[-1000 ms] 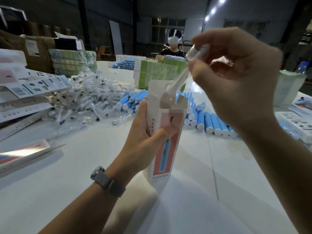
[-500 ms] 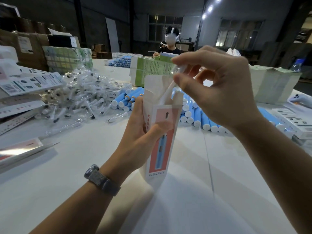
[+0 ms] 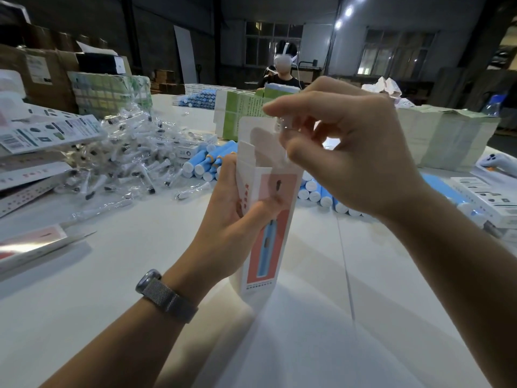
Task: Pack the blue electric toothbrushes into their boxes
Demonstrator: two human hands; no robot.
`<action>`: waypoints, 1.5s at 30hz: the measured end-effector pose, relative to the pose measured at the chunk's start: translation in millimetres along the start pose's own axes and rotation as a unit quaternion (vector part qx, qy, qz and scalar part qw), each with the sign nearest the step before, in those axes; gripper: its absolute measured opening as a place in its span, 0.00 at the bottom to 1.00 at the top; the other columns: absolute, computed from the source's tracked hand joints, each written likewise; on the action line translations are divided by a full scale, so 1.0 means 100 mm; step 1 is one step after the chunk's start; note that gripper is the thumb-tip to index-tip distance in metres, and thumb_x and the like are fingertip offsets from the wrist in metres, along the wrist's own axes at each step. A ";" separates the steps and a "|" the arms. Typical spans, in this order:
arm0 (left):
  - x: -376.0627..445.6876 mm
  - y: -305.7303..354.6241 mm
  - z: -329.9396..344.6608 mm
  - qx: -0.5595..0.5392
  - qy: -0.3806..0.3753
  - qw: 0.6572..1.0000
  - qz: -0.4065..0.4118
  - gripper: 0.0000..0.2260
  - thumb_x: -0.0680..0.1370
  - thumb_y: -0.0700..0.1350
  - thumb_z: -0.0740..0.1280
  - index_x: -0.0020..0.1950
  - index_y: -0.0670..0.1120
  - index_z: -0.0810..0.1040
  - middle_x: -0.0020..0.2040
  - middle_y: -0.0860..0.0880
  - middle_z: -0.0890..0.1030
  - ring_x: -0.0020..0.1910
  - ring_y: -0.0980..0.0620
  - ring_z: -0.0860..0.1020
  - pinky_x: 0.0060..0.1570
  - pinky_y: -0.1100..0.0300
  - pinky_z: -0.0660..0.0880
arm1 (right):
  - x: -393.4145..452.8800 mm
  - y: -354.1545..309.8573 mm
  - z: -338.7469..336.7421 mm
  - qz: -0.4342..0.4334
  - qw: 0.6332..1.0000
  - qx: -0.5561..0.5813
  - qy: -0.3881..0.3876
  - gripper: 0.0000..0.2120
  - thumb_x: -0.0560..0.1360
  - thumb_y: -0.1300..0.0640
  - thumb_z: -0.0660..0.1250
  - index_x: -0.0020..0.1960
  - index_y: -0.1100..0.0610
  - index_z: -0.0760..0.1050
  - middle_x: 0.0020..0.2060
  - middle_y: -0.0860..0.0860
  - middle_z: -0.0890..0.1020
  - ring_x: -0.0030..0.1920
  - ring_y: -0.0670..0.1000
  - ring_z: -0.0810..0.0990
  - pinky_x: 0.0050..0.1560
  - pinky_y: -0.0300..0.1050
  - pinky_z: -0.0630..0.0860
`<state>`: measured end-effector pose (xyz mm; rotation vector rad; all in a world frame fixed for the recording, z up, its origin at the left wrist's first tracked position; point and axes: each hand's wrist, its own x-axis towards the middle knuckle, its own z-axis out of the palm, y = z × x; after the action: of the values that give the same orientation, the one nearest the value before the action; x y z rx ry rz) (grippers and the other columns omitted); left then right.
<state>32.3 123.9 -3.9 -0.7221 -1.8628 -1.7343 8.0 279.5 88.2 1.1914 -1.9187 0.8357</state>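
At the far left, flat printed cartons (image 3: 42, 133) lie stacked at the table (image 3: 140, 275) edge. Just right of them sits a heap of brush heads in clear wrappers (image 3: 126, 158). Right of the heap, a first cluster of blue toothbrush handles (image 3: 207, 161) lies on the table, partly behind the left hand.

The left hand (image 3: 232, 217) grasps the box (image 3: 265, 219) at mid-height, thumb across the printed front and fingers wrapped behind. The box stands upright near the table centre, its lower end at or just above the surface, and its top flaps (image 3: 251, 135) stand open.

The right hand (image 3: 344, 152) is directly above the open mouth. Its thumb and forefinger pinch a slim, clear-wrapped item (image 3: 284, 127), probably a bagged brush head, whose lower part passes into the opening. The remaining fingers are loosely curled.

Further right, more blue handles (image 3: 321, 191) lie in a row behind the box, and printed boxes (image 3: 486, 194) lie at the far right edge.

Step in hand: inserting an accessory into the opened box. Whether a handle is already inside cannot be determined, as the interior is hidden.

The next move calls for:
1. Lowering the item straight down, keeping it clear of the flaps.
2. Releasing the pinch once it is seated.
3. Holding the box steady, then folding the flaps shut.
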 end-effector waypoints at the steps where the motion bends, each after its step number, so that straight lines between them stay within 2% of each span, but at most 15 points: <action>1: 0.00 0.00 0.00 0.000 0.002 1.000 -0.002 0.14 0.75 0.44 0.66 0.57 0.55 0.68 0.45 0.59 0.79 0.47 0.58 0.81 0.42 0.66 0.78 | 0.00 0.01 0.00 0.012 1.000 0.006 0.001 0.11 0.75 0.62 0.68 0.56 0.55 0.83 0.41 0.47 0.80 0.39 0.46 0.78 0.40 0.37 0.76; 3: -0.01 0.00 0.00 0.008 0.005 1.000 -0.008 0.14 0.75 0.43 0.66 0.57 0.55 0.67 0.46 0.59 0.79 0.48 0.57 0.82 0.42 0.67 0.79 | -0.01 0.02 -0.01 0.041 0.999 0.020 0.006 0.10 0.75 0.61 0.68 0.54 0.54 0.83 0.40 0.45 0.81 0.39 0.45 0.78 0.40 0.36 0.76; 7: -0.01 0.01 0.00 0.009 0.006 1.000 -0.010 0.14 0.75 0.42 0.66 0.57 0.54 0.66 0.45 0.61 0.79 0.47 0.58 0.82 0.41 0.68 0.78 | -0.02 0.03 0.00 0.081 0.994 0.078 0.011 0.09 0.75 0.60 0.69 0.52 0.50 0.81 0.37 0.42 0.81 0.38 0.44 0.78 0.42 0.42 0.80; 11: -0.02 0.02 0.01 0.012 0.006 1.000 -0.012 0.14 0.76 0.43 0.67 0.57 0.54 0.66 0.45 0.61 0.79 0.47 0.58 0.82 0.40 0.69 0.78 | -0.01 0.00 0.06 0.091 0.989 0.110 0.041 0.11 0.75 0.63 0.68 0.54 0.52 0.81 0.36 0.41 0.80 0.37 0.43 0.77 0.40 0.39 0.77; 16: 0.01 0.02 0.02 0.024 0.030 0.999 0.000 0.15 0.76 0.46 0.71 0.56 0.52 0.66 0.45 0.60 0.80 0.46 0.56 0.83 0.40 0.67 0.79 | -0.01 -0.06 0.07 0.080 0.992 0.091 0.046 0.11 0.70 0.64 0.69 0.49 0.52 0.74 0.34 0.49 0.77 0.35 0.55 0.77 0.36 0.55 0.77; 22: 0.00 -0.01 0.02 0.031 0.024 0.999 0.008 0.15 0.76 0.46 0.71 0.55 0.53 0.66 0.45 0.59 0.79 0.46 0.57 0.82 0.40 0.68 0.79 | 0.02 -0.02 -0.05 0.039 0.995 0.059 0.076 0.07 0.69 0.64 0.68 0.45 0.55 0.77 0.36 0.54 0.81 0.35 0.55 0.78 0.34 0.51 0.77; 24: 0.01 -0.01 0.01 0.032 0.026 0.999 0.012 0.15 0.76 0.45 0.71 0.56 0.53 0.66 0.45 0.58 0.79 0.45 0.58 0.82 0.40 0.68 0.78 | 0.02 -0.01 -0.05 0.042 0.997 0.060 0.026 0.07 0.69 0.64 0.68 0.45 0.56 0.78 0.36 0.54 0.82 0.35 0.53 0.79 0.35 0.48 0.78; 26: 0.01 -0.02 0.01 0.030 0.024 0.999 0.020 0.15 0.76 0.43 0.70 0.56 0.52 0.66 0.44 0.61 0.79 0.45 0.59 0.82 0.41 0.68 0.78 | -0.01 0.00 0.00 0.051 0.997 0.043 -0.044 0.05 0.69 0.62 0.68 0.44 0.56 0.80 0.36 0.50 0.82 0.36 0.47 0.79 0.35 0.37 0.74; 28: 0.02 -0.03 0.01 0.033 0.023 0.999 0.023 0.15 0.76 0.43 0.69 0.56 0.52 0.66 0.44 0.63 0.79 0.46 0.59 0.82 0.41 0.68 0.78 | -0.03 0.02 0.04 0.065 0.994 0.048 -0.072 0.03 0.71 0.61 0.69 0.43 0.58 0.82 0.37 0.46 0.81 0.38 0.44 0.77 0.37 0.29 0.69; 31: 0.02 -0.04 0.01 0.035 0.030 0.999 0.021 0.15 0.76 0.44 0.69 0.56 0.53 0.65 0.45 0.64 0.79 0.48 0.58 0.83 0.41 0.68 0.79 | -0.05 0.06 0.06 0.089 0.992 0.071 -0.062 0.07 0.73 0.58 0.69 0.39 0.60 0.83 0.42 0.48 0.77 0.43 0.44 0.74 0.40 0.29 0.66; 35: 0.01 -0.04 0.02 0.037 0.026 0.998 0.033 0.16 0.77 0.43 0.67 0.57 0.52 0.61 0.48 0.66 0.79 0.50 0.58 0.83 0.42 0.68 0.79 | -0.10 0.09 0.11 0.098 0.991 0.064 -0.063 0.08 0.72 0.57 0.68 0.35 0.55 0.79 0.45 0.48 0.73 0.44 0.41 0.71 0.43 0.29 0.65; 38: -0.01 -0.05 0.03 0.023 0.026 0.998 0.045 0.19 0.79 0.41 0.66 0.59 0.52 0.57 0.52 0.62 0.80 0.49 0.54 0.84 0.44 0.63 0.80 | -0.14 0.14 0.15 0.113 0.988 0.086 -0.063 0.07 0.72 0.55 0.67 0.35 0.53 0.79 0.47 0.49 0.73 0.46 0.44 0.73 0.45 0.33 0.68; 40: -0.02 -0.05 0.05 0.016 0.039 0.997 0.059 0.20 0.80 0.42 0.67 0.60 0.53 0.55 0.54 0.54 0.81 0.48 0.49 0.84 0.46 0.56 0.82 | -0.19 0.15 0.19 0.111 0.986 0.119 -0.043 0.05 0.72 0.55 0.65 0.41 0.52 0.80 0.48 0.48 0.73 0.49 0.46 0.74 0.43 0.40 0.73; 42: -0.01 -0.06 0.06 0.013 0.047 0.996 0.076 0.22 0.81 0.43 0.67 0.62 0.52 0.54 0.56 0.47 0.80 0.50 0.44 0.84 0.48 0.50 0.83 | -0.27 0.16 0.27 0.112 0.982 0.155 0.004 0.08 0.71 0.56 0.64 0.48 0.48 0.77 0.48 0.48 0.73 0.48 0.45 0.74 0.42 0.48 0.76; 45: 0.00 -0.08 0.06 0.010 0.047 0.994 0.094 0.22 0.80 0.46 0.65 0.64 0.51 0.53 0.59 0.38 0.76 0.50 0.41 0.82 0.49 0.46 0.82 | -0.34 0.13 0.42 0.121 0.969 0.208 0.061 0.08 0.70 0.55 0.62 0.49 0.47 0.73 0.45 0.48 0.75 0.44 0.44 0.74 0.42 0.45 0.74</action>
<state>27.0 129.7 -10.8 -0.7674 -1.6895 -1.6011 -3.2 265.2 35.7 1.1178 -1.8637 1.4639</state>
